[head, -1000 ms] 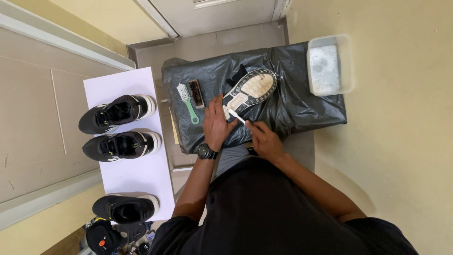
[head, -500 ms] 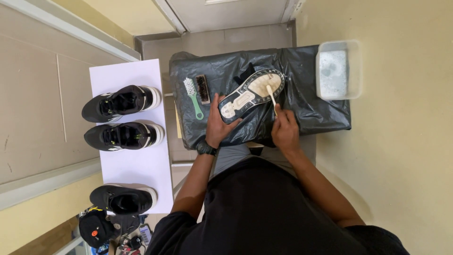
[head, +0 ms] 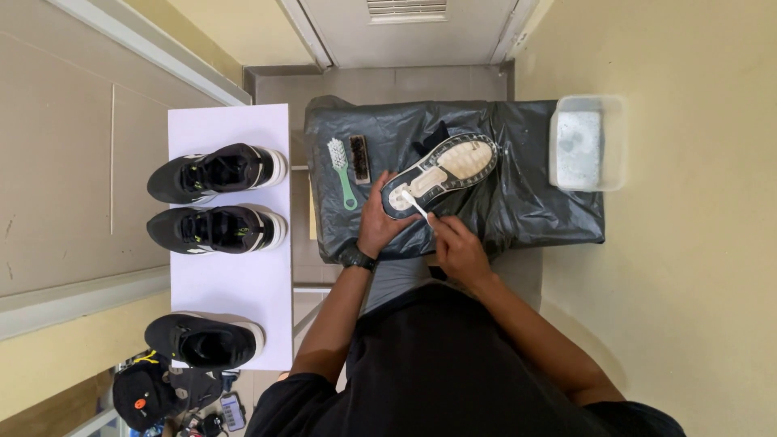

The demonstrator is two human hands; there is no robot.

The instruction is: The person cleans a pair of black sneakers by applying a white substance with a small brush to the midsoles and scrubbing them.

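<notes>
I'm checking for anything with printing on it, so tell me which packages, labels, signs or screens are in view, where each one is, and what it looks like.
Small label or card: bottom left on the floor clutter beside the black cap; pale rectangle with dark stripes, too small to tell more.
Round orange badge: on the front of the cap; tiny disc.
No packages, signs or screens show elsewhere.

Pale-soled black shoe [head: 441,171], black plastic sheet [head: 518,202], green-handled brush [head: 341,171], white board [head: 231,283].
</notes>
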